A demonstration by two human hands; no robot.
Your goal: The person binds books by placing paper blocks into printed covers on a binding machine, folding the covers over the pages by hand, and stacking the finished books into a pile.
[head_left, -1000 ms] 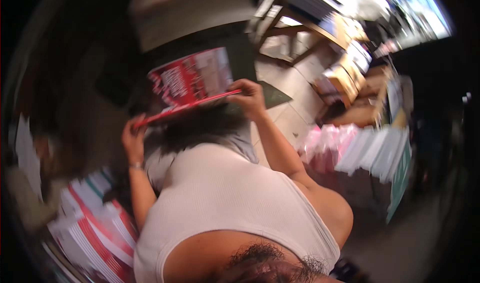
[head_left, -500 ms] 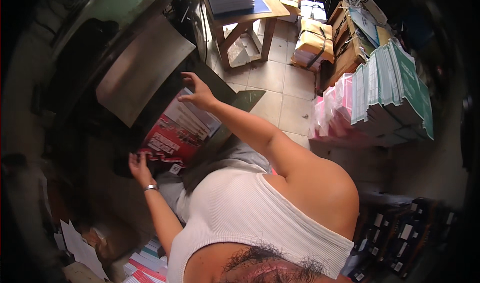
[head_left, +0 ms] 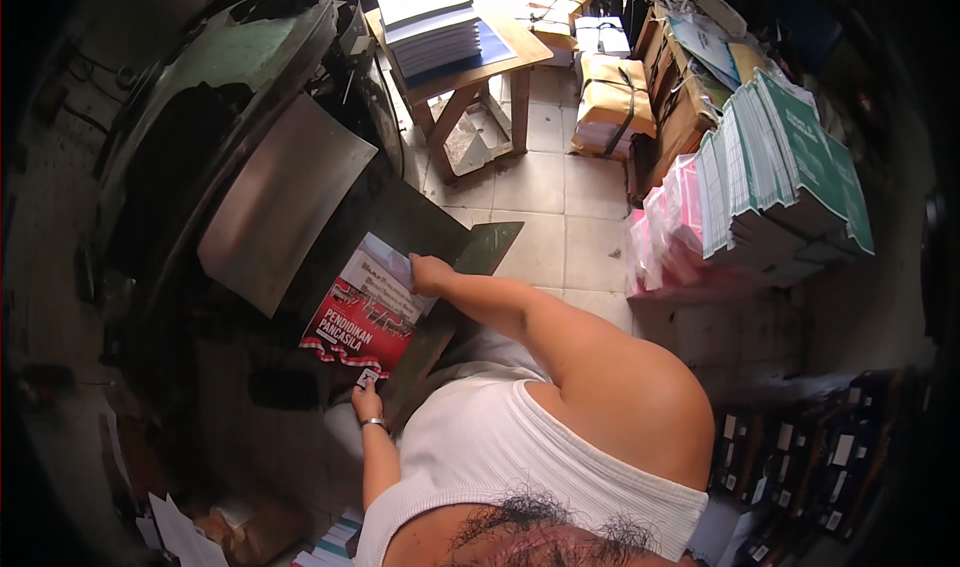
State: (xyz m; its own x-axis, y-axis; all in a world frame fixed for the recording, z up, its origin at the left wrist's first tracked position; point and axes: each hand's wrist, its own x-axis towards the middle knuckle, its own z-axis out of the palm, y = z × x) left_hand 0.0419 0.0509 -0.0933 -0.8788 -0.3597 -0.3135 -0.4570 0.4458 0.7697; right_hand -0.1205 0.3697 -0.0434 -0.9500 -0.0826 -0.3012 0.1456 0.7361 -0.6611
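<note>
A book (head_left: 372, 307) with a red and white cover lies tilted on a dark, green-edged machine table (head_left: 487, 248) in front of me. My right hand (head_left: 428, 275) is closed at its right edge, the fingertips partly out of sight behind my hand. Down at the lower corner, by a small white label, my left hand (head_left: 367, 404) pinches the near edge. A bracelet circles my left wrist. Whether one book or several lie together there, I cannot tell.
Beyond the table stands a large machine with a bent metal plate (head_left: 290, 202). A wooden stool (head_left: 520, 62) bears stacked books. At the right are strapped bundles (head_left: 612, 97), green-covered books (head_left: 800, 167) and pink plastic-wrapped packs (head_left: 665, 222). Dark boxes (head_left: 800, 457) stand at lower right.
My right hand has come down from above the book to its right edge and closed. The left hand has moved right, from the side to the lower corner. My view has shifted slightly.
</note>
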